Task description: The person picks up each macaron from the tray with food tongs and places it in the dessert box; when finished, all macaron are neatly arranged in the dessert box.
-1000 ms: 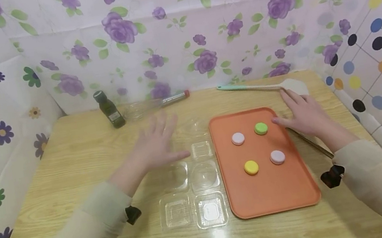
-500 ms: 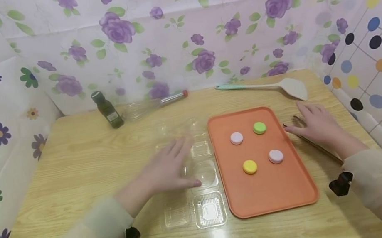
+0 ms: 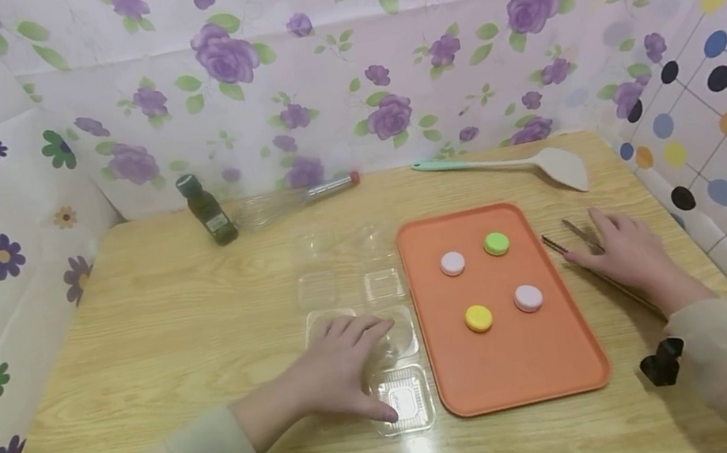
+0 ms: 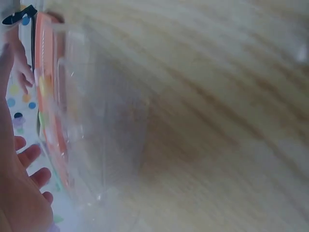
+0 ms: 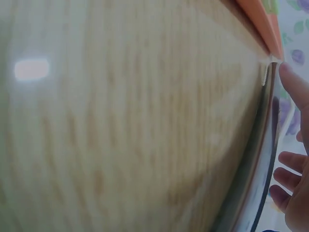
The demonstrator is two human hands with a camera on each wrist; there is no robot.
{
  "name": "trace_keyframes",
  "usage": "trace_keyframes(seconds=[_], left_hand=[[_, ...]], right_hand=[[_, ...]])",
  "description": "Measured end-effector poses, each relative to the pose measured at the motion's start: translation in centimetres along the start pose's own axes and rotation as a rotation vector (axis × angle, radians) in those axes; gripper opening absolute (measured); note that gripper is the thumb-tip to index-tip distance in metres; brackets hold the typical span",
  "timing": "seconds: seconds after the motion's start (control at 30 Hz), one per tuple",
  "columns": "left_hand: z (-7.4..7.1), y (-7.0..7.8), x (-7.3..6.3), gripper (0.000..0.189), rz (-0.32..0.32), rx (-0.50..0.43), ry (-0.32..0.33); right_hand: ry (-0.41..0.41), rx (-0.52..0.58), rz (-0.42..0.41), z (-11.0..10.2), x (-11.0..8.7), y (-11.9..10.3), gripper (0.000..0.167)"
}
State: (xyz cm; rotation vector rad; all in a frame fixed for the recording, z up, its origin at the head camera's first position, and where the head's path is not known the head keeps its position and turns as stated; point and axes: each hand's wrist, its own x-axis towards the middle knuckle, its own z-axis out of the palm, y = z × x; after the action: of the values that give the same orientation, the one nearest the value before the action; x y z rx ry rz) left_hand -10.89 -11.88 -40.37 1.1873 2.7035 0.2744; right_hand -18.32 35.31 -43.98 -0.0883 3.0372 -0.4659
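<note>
Fingers spread, my left hand [image 3: 343, 370] is over the clear plastic boxes [image 3: 413, 402] left of the tray. Its thumb overlaps the front right box in the head view. The left wrist view has the left hand [image 4: 21, 193] beside the clear plastic walls [image 4: 96, 116]. My right hand [image 3: 631, 254] is over the metal tongs [image 3: 554, 246], thumb toward their serrated tip. In the right wrist view, the tongs [image 5: 258, 159] run between the thumb and the loosely bent fingers, which are not closed on them. Part of the tongs is hidden beneath the hand.
An orange tray [image 3: 517, 369] bears a green macaron [image 3: 496, 244], a yellow macaron [image 3: 478, 319] and two pink macarons [image 3: 452, 264]. Along the back lie a dark bottle [image 3: 209, 212], a whisk [image 3: 301, 199] and a spatula [image 3: 559, 168]. Patterned cloth hangs around the table.
My left hand has come down and toward me, from the back boxes to the front ones. The right hand has moved back from the spatula's head to over the tongs.
</note>
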Motion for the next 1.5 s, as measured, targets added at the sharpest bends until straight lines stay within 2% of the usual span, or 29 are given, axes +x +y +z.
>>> trace_keyframes(seconds=[0.17, 0.3, 0.43, 0.6, 0.8, 1.0, 1.13, 1.3, 1.5], left_hand=[[0.6, 0.4, -0.3, 0.107, 0.036, 0.034, 0.015], [0.9, 0.5, -0.5, 0.100, 0.068, 0.054, 0.051], [1.1, 0.5, -0.6, 0.098, 0.079, 0.078, 0.051], [1.3, 0.7, -0.7, 0.095, 0.085, 0.095, 0.026], [1.6, 0.8, -0.9, 0.092, 0.090, 0.101, 0.023], [1.7, 0.9, -1.0, 0.087, 0.095, 0.110, 0.015], [1.6, 0.9, -1.0, 0.084, 0.108, 0.135, 0.017], [1.4, 1.0, -1.1, 0.082, 0.118, 0.177, 0.012], [1.3, 1.1, -1.2, 0.080, 0.125, 0.187, 0.015]], right_hand=[[-0.028, 0.008, 0.037, 0.3, -0.1, 0.8, 0.102], [-0.039, 0.041, 0.021, 0.5, -0.1, 0.8, 0.097], [-0.045, 0.070, 0.006, 0.7, 0.0, 0.6, 0.086], [-0.002, 0.070, -0.022, 0.7, -0.1, 0.2, 0.065], [0.047, 0.104, -0.041, -0.1, -0.6, -0.9, 0.056], [0.014, 0.038, -0.122, -0.9, -1.5, -2.4, 0.053], [-0.011, -0.029, -0.241, -1.0, -2.0, -3.4, 0.051], [-0.003, -0.025, -0.400, -0.6, -2.5, -4.0, 0.044], [-0.056, -0.025, -0.472, -0.5, -3.2, -4.6, 0.043]])
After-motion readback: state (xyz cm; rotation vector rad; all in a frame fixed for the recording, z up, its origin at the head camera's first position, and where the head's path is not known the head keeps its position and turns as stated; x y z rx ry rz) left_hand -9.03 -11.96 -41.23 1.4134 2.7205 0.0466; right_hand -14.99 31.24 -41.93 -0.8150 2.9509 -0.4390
